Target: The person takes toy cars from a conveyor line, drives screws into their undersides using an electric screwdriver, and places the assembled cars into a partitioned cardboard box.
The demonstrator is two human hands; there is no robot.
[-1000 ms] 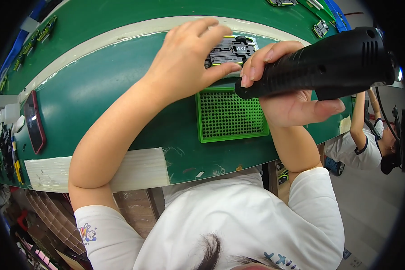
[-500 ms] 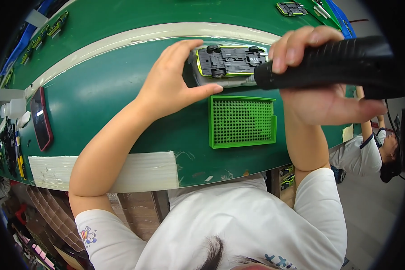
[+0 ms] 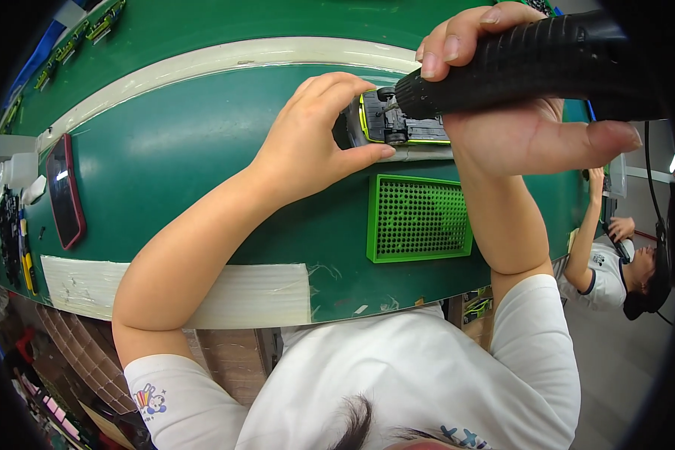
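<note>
A toy car (image 3: 424, 130) lies upside down, its black underside and wheels facing up and its yellow-green body edge showing. It rests in a pale grey holder (image 3: 424, 154). Around the car's left end, my left hand (image 3: 307, 139) is curved, fingers on the far side and thumb on the near side. My right hand (image 3: 502, 139) grips a black electric screwdriver (image 3: 532, 67), thumb sticking out. The tool's ribbed nose is over the car's left half, near the axle. Its tip is hard to make out, so contact cannot be told. The screwdriver and hand hide the car's right end.
A green perforated screw tray (image 3: 420, 257) lies just nearer than the car. Far left are a red-cased phone (image 3: 66, 191) and small tools. A white foam strip (image 3: 262, 289) lines the near edge. At right, a co-worker (image 3: 611, 266) holds a dark tool.
The screwdriver in my right hand has shifted from the car's right end to its left half. My left hand keeps its place around the car. The whole view has shifted slightly.
</note>
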